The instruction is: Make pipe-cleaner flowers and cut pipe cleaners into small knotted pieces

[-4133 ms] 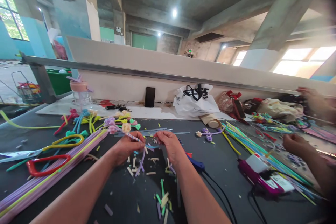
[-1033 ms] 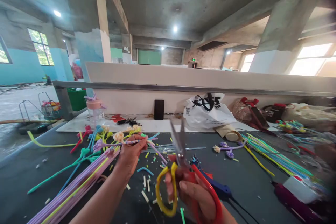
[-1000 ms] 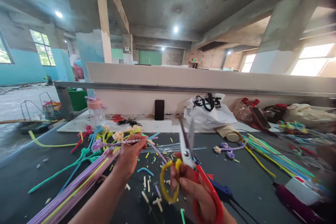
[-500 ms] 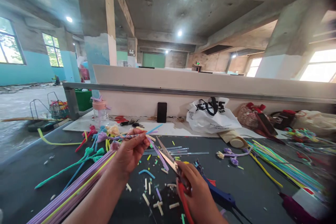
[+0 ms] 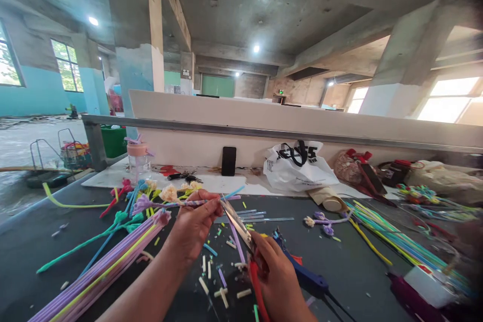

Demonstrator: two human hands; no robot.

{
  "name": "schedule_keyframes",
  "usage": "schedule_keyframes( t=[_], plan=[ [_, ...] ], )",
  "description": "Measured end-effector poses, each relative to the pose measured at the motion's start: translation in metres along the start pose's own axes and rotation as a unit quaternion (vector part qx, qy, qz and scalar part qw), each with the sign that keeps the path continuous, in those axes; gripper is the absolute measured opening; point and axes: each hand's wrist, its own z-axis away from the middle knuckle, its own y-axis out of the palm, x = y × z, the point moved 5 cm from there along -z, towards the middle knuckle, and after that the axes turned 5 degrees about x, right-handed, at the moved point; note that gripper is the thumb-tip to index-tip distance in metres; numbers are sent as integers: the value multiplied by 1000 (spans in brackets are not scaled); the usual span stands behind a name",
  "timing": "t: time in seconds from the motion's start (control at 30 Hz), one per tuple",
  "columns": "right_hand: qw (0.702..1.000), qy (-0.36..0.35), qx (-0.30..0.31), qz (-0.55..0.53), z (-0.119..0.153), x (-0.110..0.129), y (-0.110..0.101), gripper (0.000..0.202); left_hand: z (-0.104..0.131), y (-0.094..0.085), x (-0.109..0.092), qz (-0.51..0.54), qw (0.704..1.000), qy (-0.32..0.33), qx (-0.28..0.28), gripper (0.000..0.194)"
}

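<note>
My left hand [image 5: 202, 214] pinches a twisted pipe-cleaner stem [image 5: 194, 203] in purple and blue. A purple pipe-cleaner flower [image 5: 142, 205] lies along its left end, and a blue end and a purple end stick out past the fingertips. My right hand [image 5: 271, 271] grips scissors [image 5: 241, 229] with red handles. Their blades are nearly together, tips at the stem beside my left fingertips. Whether they cut into it I cannot tell. Under my left forearm lies a bundle of purple, pink and yellow pipe cleaners [image 5: 109, 274]. Short cut pieces [image 5: 222, 294] lie scattered between my hands.
A blue glue gun [image 5: 307, 274] lies right of my right hand. Clear sticks [image 5: 264, 220] lie beyond the scissors. More pipe cleaners [image 5: 392, 231] and a white bag [image 5: 300, 168] are at the right. A phone [image 5: 229, 161] leans against the panel, and a jar [image 5: 139, 161] stands back left.
The scissor blades were wide apart and have come nearly together at the stem's end beside my left fingertips. The view has shifted slightly.
</note>
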Motion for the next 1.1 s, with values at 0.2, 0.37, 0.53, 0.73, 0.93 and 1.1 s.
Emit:
schedule_keyframes(
  t=[0.2, 0.37, 0.53, 0.73, 0.93, 1.1],
  plan=[
    [999, -1, -36, 36, 0, 3, -6, 53, 5, 5, 8, -8, 1000, -9, -5, 15],
    [997, -3, -65, 40, -1, 5, -10, 54, 7, 7, 12, 1, 1000, -18, -5, 14],
    [996, -18, -77, -32, 0, 3, -8, 49, 4, 7, 6, 19, 1000, -22, -6, 14],
    [976, 48, -160, -142, 0, -14, -6, 34, -1, 1, -4, 40, 999, -9, 0, 15],
    [957, 58, -158, -238, -3, -12, -7, 32, 0, 4, 0, 27, 997, -37, 57, 12],
    [870, 133, -92, -465, 1, -4, 1, 34, 5, 10, 18, -83, 984, -86, 130, 11]
  ],
)
